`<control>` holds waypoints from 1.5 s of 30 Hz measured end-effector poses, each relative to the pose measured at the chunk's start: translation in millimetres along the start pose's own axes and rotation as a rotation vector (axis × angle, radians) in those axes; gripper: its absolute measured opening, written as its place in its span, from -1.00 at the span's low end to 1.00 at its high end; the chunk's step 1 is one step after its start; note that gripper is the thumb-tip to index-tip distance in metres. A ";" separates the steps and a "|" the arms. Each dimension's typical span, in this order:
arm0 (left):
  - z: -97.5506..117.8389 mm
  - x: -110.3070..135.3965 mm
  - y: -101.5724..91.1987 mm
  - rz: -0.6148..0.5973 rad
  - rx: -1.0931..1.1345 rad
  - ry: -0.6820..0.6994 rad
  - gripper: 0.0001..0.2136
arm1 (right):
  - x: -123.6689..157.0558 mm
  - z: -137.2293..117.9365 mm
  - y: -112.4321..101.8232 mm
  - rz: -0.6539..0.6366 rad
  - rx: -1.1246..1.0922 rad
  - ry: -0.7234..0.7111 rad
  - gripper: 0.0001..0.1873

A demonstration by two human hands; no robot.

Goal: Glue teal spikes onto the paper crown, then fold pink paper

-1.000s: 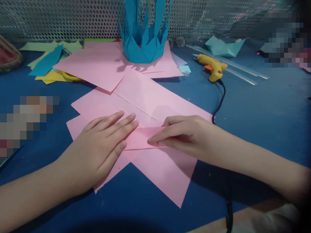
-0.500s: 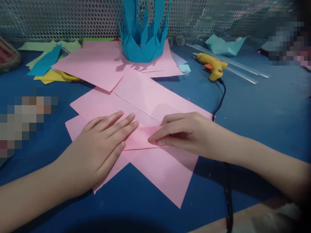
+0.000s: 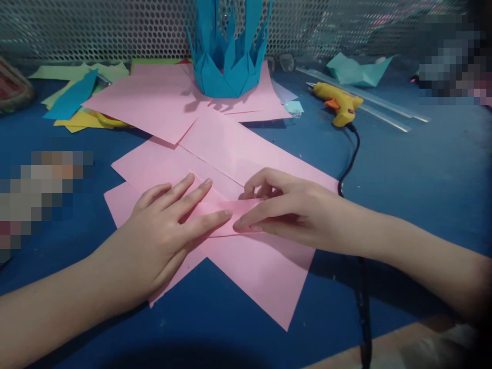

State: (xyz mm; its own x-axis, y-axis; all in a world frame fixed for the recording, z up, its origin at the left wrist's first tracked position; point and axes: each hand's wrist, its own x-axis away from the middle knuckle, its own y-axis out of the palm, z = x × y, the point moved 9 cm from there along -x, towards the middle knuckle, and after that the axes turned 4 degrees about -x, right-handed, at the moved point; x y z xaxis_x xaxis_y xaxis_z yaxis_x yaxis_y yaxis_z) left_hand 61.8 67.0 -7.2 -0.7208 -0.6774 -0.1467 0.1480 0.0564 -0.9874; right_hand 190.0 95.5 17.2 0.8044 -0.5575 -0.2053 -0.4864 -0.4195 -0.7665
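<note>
A small folded piece of pink paper [image 3: 221, 225] lies on several larger pink sheets [image 3: 265, 277] in the middle. My left hand [image 3: 169, 220] rests flat over its left part, fingers spread, with the index fingertip pressing on the fold. From the right, my right hand [image 3: 288, 205] pinches the right end of the folded paper between thumb and index finger. Its other fingers curl above the sheets. The left part of the folded paper is hidden under my left hand.
A blue paper crown [image 3: 227, 77] stands on pink sheets at the back. Right of it lie a yellow glue gun [image 3: 340, 105] with a black cord [image 3: 355, 154], clear glue sticks [image 3: 384, 115] and a mint folded paper [image 3: 359, 70]. Coloured scraps [image 3: 73, 97] lie back left.
My left index finger has reached rightward along the folded paper and its thumb has tucked underneath. My right hand's rear fingers have lifted and curled, while its pinch stays in place.
</note>
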 end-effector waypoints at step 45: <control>-1.6 0.9 0.3 -0.013 0.028 -0.021 -0.49 | 10.2 -31.9 -1.0 -0.156 0.257 -0.355 -0.63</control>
State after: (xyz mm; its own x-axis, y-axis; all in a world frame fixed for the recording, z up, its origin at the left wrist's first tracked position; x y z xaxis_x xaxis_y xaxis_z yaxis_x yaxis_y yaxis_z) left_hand 60.1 67.6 -7.7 -0.7081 -0.6935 -0.1324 0.1581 0.0271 -0.9871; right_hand 187.7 67.3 35.3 0.9500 -0.2036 -0.2368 -0.2860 -0.2625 -0.9216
